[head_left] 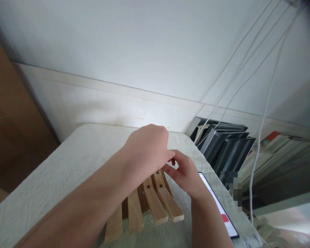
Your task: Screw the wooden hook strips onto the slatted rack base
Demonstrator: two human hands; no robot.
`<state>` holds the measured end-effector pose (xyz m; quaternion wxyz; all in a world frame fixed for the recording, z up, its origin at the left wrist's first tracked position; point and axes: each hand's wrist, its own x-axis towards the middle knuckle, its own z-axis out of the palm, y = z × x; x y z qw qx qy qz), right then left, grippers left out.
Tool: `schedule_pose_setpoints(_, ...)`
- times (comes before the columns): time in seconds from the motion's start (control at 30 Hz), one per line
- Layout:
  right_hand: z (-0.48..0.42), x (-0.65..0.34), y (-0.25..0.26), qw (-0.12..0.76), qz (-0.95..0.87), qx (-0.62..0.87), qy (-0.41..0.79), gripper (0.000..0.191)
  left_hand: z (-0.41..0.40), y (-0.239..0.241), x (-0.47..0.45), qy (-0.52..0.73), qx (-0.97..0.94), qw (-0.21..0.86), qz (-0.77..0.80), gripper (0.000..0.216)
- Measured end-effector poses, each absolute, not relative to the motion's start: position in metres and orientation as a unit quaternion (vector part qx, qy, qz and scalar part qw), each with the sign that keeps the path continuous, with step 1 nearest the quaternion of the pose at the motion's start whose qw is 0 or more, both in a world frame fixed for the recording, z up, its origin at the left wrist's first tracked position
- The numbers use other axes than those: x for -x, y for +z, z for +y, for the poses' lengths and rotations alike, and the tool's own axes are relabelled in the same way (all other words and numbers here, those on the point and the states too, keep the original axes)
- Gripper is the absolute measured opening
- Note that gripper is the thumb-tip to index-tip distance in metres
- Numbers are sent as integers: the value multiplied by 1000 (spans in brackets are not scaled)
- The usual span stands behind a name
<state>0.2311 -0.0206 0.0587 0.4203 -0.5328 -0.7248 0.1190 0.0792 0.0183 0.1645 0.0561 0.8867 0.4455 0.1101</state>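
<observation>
Several pale wooden slats (155, 203) lie side by side and fan out towards me, some with small dark holes. A darker wooden piece runs beneath them. My left hand (151, 146) is closed above their far end, its back turned up, with the forearm covering part of the slats. My right hand (184, 174) comes in from the right, thumb and fingers drawn together in a pinch near the last slat. The fingertips of both hands meet at one spot. What they hold there, if anything, is hidden.
A white patterned cloth (88, 148) covers the table, which stands against a pale wall (124, 103). Beside my right forearm lies a phone (218, 206) with its screen lit. Dark folders (227, 144) lean at the right, near hanging white cables (265, 113).
</observation>
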Motion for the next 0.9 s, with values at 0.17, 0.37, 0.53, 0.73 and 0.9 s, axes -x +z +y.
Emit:
schedule_pose_setpoints(0.17,-20,-230,58,415,-712,549,140,10,16,168,-82,67,-886,83,450,27)
schedule_pose_setpoints(0.37,-22,-231,61,431,-735,502,148,2,13,164,-82,74,-909,85,401,21)
schedule_pose_setpoints(0.53,-20,-233,58,421,-702,561,125,13,16,162,-81,99,-886,87,444,25)
schedule_pose_setpoints(0.73,-19,-232,58,427,-717,539,117,6,17,163,-81,90,-901,62,420,22)
schedule_pose_setpoints(0.9,-17,-236,56,460,-693,547,96,10,7,158,-86,128,-885,80,440,26)
